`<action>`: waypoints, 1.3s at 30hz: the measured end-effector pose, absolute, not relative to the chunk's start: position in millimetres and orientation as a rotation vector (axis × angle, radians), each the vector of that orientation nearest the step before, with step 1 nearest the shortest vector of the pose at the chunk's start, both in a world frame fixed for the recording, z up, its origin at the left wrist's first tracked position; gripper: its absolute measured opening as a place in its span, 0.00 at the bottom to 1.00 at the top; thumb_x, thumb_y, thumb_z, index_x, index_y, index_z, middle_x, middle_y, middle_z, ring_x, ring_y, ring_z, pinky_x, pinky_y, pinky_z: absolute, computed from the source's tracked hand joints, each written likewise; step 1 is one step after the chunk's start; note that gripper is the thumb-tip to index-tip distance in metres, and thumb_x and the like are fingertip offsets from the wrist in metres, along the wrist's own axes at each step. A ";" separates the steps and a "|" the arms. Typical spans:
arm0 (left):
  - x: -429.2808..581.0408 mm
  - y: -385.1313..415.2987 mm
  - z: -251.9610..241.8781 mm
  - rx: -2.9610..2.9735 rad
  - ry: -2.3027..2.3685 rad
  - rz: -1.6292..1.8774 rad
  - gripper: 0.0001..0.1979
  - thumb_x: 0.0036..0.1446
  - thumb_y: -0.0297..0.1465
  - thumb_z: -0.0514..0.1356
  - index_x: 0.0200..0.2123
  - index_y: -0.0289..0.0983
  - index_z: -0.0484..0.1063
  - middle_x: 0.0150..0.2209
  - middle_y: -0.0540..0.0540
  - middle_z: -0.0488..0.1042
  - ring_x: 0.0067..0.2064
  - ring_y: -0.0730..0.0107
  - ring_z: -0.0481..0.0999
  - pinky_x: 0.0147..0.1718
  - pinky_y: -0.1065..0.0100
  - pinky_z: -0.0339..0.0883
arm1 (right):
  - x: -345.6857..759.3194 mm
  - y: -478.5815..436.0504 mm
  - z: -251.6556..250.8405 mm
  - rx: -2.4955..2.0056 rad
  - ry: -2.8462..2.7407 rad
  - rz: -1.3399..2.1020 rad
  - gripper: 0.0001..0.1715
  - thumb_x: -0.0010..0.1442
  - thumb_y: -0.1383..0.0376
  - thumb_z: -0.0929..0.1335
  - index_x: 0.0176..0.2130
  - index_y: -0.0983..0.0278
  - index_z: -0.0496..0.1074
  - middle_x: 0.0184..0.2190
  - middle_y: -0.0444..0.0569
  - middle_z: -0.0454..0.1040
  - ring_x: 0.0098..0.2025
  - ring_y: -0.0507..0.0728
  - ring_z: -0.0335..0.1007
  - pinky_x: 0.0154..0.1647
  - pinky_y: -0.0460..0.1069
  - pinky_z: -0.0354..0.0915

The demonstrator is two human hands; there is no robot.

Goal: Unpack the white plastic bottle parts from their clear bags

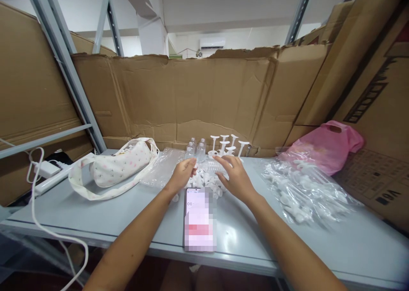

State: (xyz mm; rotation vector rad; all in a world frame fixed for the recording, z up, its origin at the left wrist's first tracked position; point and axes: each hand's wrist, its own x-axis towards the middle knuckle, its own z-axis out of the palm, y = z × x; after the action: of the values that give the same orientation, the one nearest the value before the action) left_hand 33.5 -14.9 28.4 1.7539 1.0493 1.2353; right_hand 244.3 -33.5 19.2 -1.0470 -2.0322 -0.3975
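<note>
Left hand (184,171) pinches a white plastic piece (195,166) | right hand (235,177) hovers open-fingered over the pile (207,181) | pieces likely light, rigid, slippery; best pinched by the stem.

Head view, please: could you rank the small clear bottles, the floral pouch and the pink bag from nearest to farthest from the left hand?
From the left hand:
1. Small clear bottles, just behind it.
2. Floral pouch, to its left.
3. Pink bag, far right.
</note>
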 end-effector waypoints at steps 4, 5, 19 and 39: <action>24.6 -13.5 32.4 1.916 1.288 1.185 0.24 0.58 0.48 0.45 0.24 0.36 0.65 0.22 0.50 0.64 0.27 0.71 0.65 0.28 0.70 0.59 | 247.1 -35.1 23.3 -1.051 -1.885 -0.499 0.24 0.56 0.69 0.63 0.53 0.56 0.64 0.46 0.54 0.64 0.51 0.65 0.56 0.52 0.62 0.57; 22.4 -14.0 33.0 2.047 1.368 1.160 0.21 0.57 0.46 0.48 0.26 0.36 0.68 0.24 0.49 0.67 0.30 0.69 0.67 0.31 0.69 0.60 | 247.9 -35.8 25.0 -1.059 -1.816 -0.491 0.23 0.56 0.67 0.64 0.52 0.57 0.65 0.47 0.54 0.63 0.51 0.65 0.55 0.52 0.62 0.57; -2.2 -46.2 53.9 2.385 1.589 0.826 0.10 0.53 0.36 0.56 0.38 0.40 0.71 0.37 0.45 0.72 0.35 0.64 0.71 0.31 0.68 0.58 | 239.8 -29.5 23.3 -1.202 -1.586 0.068 0.23 0.50 0.59 0.67 0.46 0.60 0.60 0.42 0.52 0.70 0.39 0.61 0.66 0.42 0.57 0.62; -17.4 -62.1 15.4 2.259 1.415 0.510 0.05 0.53 0.33 0.51 0.30 0.40 0.65 0.28 0.50 0.71 0.29 0.69 0.68 0.28 0.71 0.54 | 195.4 83.3 19.0 -1.652 -1.677 0.137 0.22 0.47 0.73 0.65 0.44 0.67 0.59 0.41 0.64 0.69 0.43 0.66 0.69 0.40 0.57 0.65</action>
State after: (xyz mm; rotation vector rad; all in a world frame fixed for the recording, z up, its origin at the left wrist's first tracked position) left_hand -17.4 -62.1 15.4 2.2594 1.4154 0.5105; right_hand 195.4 83.3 19.0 -1.6518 -1.6773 0.1368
